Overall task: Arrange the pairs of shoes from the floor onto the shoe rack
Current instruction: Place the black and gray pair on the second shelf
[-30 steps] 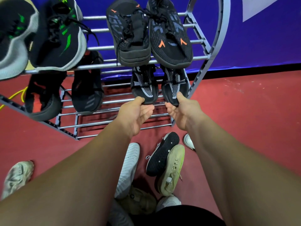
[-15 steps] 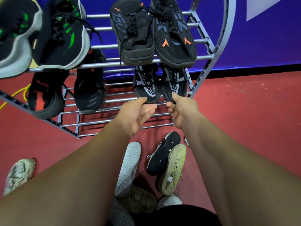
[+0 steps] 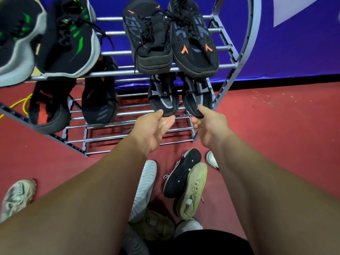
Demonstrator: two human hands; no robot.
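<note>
Your left hand (image 3: pixel 152 129) pinches the toe of the left mesh shoe (image 3: pixel 163 96), and your right hand (image 3: pixel 209 126) pinches the toe of the right mesh shoe (image 3: pixel 196 94), thumbs on top. Both shoes sit side by side on the middle shelf of the rack (image 3: pixel 119 52), at its right end, under the orange-marked pair (image 3: pixel 193 43). On the red floor (image 3: pixel 276 135) near you, 1 black-soled shoe (image 3: pixel 182 173) touches 1 lime shoe (image 3: pixel 193 192).

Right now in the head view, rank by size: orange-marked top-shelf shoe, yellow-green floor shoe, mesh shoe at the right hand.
1. Orange-marked shoe
2. Yellow-green shoe and mesh shoe look alike; mesh one partly hidden.
</note>
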